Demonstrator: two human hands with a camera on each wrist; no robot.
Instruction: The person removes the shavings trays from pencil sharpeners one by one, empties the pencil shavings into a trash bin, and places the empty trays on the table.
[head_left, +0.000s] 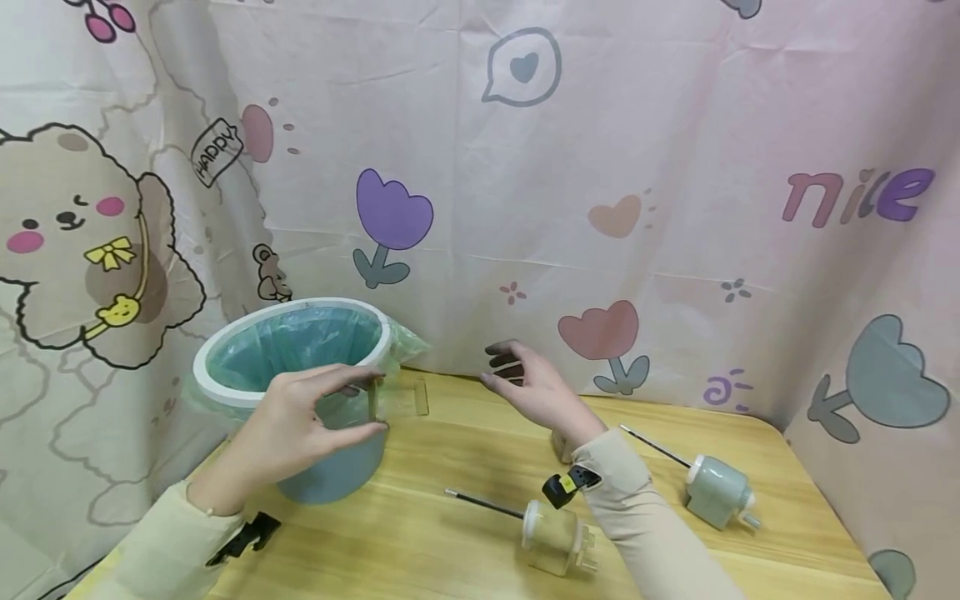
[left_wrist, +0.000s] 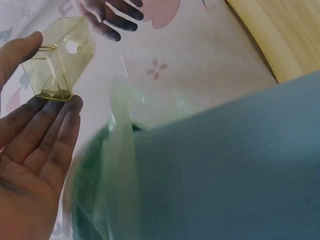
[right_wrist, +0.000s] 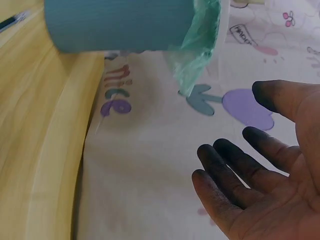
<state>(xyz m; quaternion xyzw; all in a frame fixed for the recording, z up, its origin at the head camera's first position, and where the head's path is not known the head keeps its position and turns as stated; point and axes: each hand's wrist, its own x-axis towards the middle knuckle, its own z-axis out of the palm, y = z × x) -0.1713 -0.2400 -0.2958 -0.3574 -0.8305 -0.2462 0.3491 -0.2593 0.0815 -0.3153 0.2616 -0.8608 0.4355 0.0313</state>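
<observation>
1. While the left hand [head_left: 296, 425] held a clear box [left_wrist: 62, 70] up in the air, its thumb pressed one side and its fingertips the other; that edge pinch presumably suited thin, see-through walls and left most of the box uncovered.
2. Near the box, a blue bin [head_left: 330, 475] stood on the worktop [head_left: 420, 483]; its green liner [head_left: 300, 333] lapped over the white rim [head_left: 199, 367], probably to keep the bag from slipping inward; the box appeared just right of that rim, though its exact height could not be judged.
3. The left forearm reached in from the lower left; the wrist lay close in front of the bin, thumb below and fingers above in the head view.
4. The right hand [head_left: 536, 387] was well apart from the left and held nothing; its fingers were loosely spread, with dark smudges on the tips.
5. On either side of the right forearm rested a yellowish device [head_left: 555, 537] and a grey device [head_left: 720, 492]; each had a dark rod pointing leftward, perhaps laid aside to leave the hands room.
</observation>
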